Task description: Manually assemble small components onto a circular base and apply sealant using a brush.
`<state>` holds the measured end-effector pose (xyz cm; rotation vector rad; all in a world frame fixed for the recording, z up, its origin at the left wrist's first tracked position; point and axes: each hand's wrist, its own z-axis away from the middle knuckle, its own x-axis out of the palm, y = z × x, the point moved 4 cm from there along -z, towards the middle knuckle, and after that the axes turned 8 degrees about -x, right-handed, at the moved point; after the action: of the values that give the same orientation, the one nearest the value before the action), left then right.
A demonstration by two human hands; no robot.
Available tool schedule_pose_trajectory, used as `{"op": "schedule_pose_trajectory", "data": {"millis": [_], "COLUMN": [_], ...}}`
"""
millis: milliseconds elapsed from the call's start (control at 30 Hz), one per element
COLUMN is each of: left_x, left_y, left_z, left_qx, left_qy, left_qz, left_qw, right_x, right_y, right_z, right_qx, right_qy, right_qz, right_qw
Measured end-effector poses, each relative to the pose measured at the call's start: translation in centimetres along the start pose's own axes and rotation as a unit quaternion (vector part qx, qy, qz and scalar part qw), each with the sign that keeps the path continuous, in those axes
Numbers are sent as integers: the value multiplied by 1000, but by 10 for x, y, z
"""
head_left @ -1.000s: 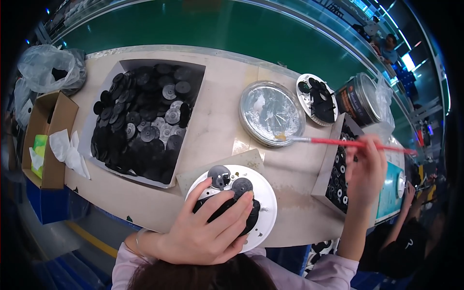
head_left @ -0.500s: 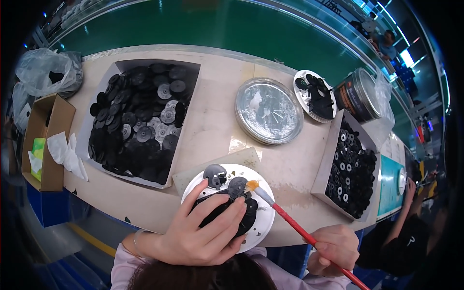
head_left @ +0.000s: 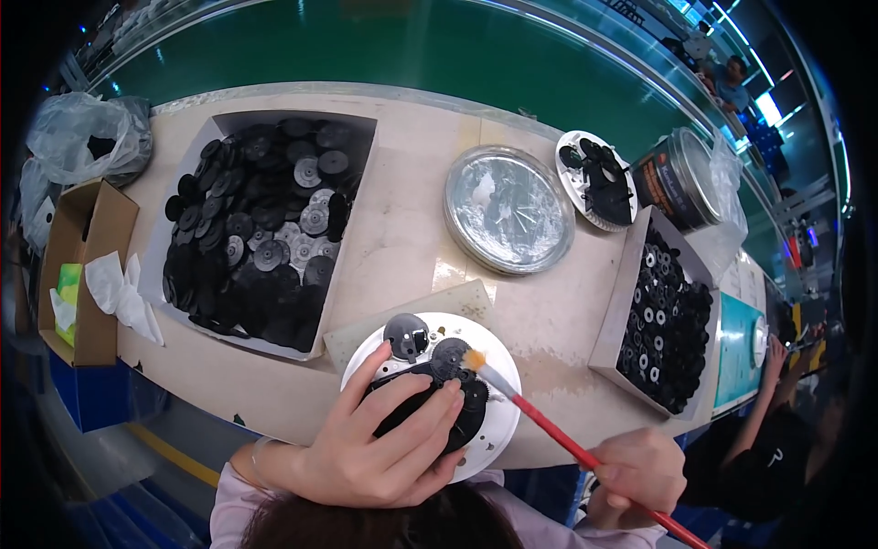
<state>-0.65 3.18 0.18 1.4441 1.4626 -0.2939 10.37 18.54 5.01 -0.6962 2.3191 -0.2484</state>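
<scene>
Head view: my right hand [head_left: 640, 467] is pinching the red brush [head_left: 553, 428], pointing up-left at the gear [head_left: 448, 355]; my left hand [head_left: 384, 450] is lying, fingers spread, over black housing [head_left: 473, 421].

I saw a brush [head_left: 540, 415] with a red handle [head_left: 569, 443], silvery collar [head_left: 497, 381] and amber bristles [head_left: 473, 360]; the gear [head_left: 449, 357] looked dark grey, the round plate [head_left: 500, 421] white. The sleeves [head_left: 235, 515] were pale pink, the heaped discs [head_left: 268, 254] mixed black and grey, the carton [head_left: 97, 320] brown, the mat [head_left: 732, 352] turquoise.
</scene>
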Motion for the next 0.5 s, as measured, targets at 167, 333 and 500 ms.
{"op": "schedule_pose_trajectory", "data": {"millis": [167, 333, 500], "left_x": [0, 0, 0], "left_y": [2, 1, 2], "left_z": [-1, 0, -2], "left_qx": [6, -6, 2], "left_qy": [5, 7, 0], "left_qz": [4, 0, 6], "left_qw": [1000, 1000, 1000], "right_x": [-15, 10, -11], "right_y": [-7, 6, 5], "right_z": [-1, -13, -9], "right_qx": [29, 26, 12], "right_qy": [55, -19, 6], "right_qz": [25, -10, -26], "right_qw": [998, 999, 1000]}}
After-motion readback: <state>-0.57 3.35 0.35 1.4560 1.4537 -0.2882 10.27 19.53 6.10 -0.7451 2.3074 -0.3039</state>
